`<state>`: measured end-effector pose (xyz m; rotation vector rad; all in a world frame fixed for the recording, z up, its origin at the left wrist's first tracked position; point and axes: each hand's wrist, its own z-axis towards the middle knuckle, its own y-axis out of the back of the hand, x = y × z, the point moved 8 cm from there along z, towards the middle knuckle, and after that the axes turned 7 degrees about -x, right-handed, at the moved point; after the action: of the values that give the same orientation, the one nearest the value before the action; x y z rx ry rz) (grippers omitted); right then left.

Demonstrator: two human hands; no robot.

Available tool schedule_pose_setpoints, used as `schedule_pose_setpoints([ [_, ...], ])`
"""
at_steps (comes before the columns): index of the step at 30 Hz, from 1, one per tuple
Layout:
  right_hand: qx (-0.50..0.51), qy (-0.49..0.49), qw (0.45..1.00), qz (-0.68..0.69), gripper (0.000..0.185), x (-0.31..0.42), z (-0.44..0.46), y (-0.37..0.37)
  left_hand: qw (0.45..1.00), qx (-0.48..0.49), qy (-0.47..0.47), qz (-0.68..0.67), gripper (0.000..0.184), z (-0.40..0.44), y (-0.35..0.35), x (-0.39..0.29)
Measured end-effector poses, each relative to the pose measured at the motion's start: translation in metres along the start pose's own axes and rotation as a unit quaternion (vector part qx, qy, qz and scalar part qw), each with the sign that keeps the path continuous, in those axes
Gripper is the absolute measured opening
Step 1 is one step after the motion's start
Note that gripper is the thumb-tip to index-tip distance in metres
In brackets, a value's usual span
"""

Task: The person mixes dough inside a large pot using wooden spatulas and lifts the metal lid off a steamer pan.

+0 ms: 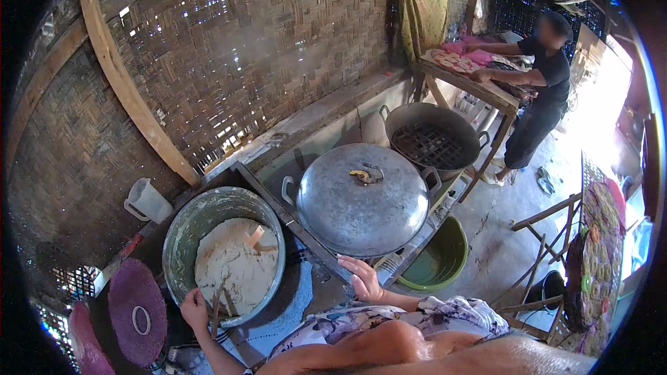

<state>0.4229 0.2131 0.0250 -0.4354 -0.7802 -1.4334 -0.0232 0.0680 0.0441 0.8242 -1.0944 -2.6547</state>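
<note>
Head-worn view, forward and down

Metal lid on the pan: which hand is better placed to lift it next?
Right, I'd say. The right hand looks empty, fingers extended near the edge of the lid, and it's closer to the handle. The left hand is over by the rim of the tub.

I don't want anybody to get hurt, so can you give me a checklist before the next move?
1. Right hand free: ok, it looks empty, near the lidded pot.
2. Left hand gripping the tub: cannot tell; it is by the rim.
3. Lid on the big pot: ok, it is on.
4. Lidded pot cool enough to touch: cannot tell.
5. White mix covered: not ok, the tub is open.
6. Other person out of the way: ok, over at the table.
</note>
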Motion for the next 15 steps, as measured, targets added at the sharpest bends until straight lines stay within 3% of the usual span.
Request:
schedule_pose_setpoints([
  [10, -0.004, -0.004, 1.000, -0.002, 0.040, 0.0034, 0.0019, 0.0013, 1.000, -0.010, -0.026, 0.010, 0.017, 0.0002, 0.0007, -0.0018],
  [15, -0.006, -0.004, 1.000, 0.005, 0.040, 0.0000, 0.0004, 0.0005, 1.000, 0.011, 0.016, 0.013, 0.018, 0.0004, 0.0011, -0.0025],
])
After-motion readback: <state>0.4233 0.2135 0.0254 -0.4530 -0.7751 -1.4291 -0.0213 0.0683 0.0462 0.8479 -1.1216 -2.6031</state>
